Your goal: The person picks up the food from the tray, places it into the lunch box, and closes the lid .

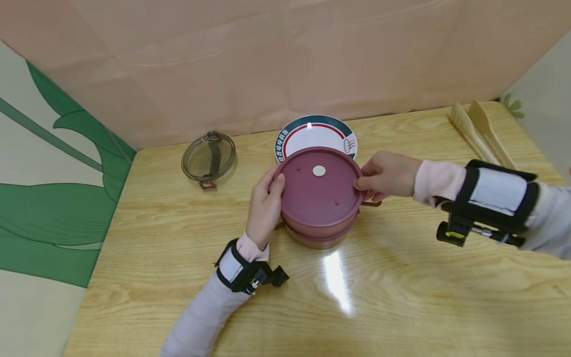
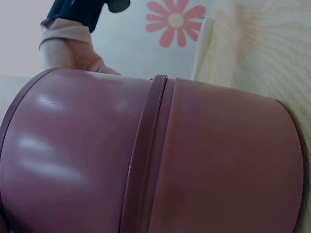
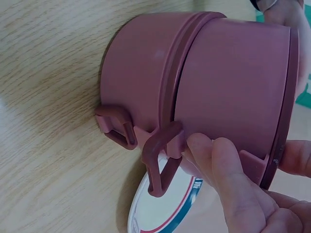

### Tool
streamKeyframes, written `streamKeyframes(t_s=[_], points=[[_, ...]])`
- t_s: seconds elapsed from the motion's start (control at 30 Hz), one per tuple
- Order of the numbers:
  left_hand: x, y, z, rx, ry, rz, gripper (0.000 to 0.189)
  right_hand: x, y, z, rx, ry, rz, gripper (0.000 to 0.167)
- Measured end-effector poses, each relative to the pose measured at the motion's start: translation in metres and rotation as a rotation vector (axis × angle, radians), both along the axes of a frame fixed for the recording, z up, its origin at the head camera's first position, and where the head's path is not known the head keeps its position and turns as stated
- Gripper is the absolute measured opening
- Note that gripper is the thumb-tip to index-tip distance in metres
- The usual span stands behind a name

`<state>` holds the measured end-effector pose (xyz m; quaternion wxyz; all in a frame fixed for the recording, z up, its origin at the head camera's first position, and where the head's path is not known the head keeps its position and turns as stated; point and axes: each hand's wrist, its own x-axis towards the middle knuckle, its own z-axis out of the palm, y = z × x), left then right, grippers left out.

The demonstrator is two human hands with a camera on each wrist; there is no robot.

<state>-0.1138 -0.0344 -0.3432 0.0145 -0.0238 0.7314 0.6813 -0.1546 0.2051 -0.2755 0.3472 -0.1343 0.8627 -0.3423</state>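
A round maroon two-tier lunch box stands on the table, its upper tier (image 1: 318, 198) stacked on the lower tier (image 1: 316, 242). The flat top carries a white round button (image 1: 318, 171). At the upper tier's left side, my left hand (image 1: 264, 206) grips the edge, thumb at the top rim. My right hand (image 1: 387, 174) holds the opposite side, its thumb over the rim and its fingers against the wall. In the right wrist view, those fingers lie beside a brown loop clip (image 3: 151, 162); a second clip (image 3: 127, 127) hangs on the lower tier.
Behind the lunch box lies a white plate (image 1: 312, 136) with a blue and red rim. A round see-through lid (image 1: 200, 157) with a brown clip is at the back left. Wooden utensils (image 1: 479, 134) lie at the back right, near the wall.
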Motion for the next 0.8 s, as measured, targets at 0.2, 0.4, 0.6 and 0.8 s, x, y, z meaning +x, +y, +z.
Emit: streamKeyframes(t_s=[0.2,0.4,0.6,0.8], points=[[0.005,-0.001,-0.001,0.043,-0.018,-0.018,0.039,0.005,0.003,-0.004,-0.019,0.039,0.007,0.028],[0.007,-0.002,-0.002,0.055,-0.007,-0.026,0.039,0.009,0.004,-0.006,-0.029,0.078,0.003,0.029],[0.008,-0.002,-0.004,0.058,-0.004,-0.013,0.043,0.016,0.007,-0.010,-0.035,0.176,-0.016,0.028],[0.011,-0.006,-0.013,0.090,0.021,0.014,0.050,0.026,0.011,-0.022,-0.098,0.258,-0.133,0.043]])
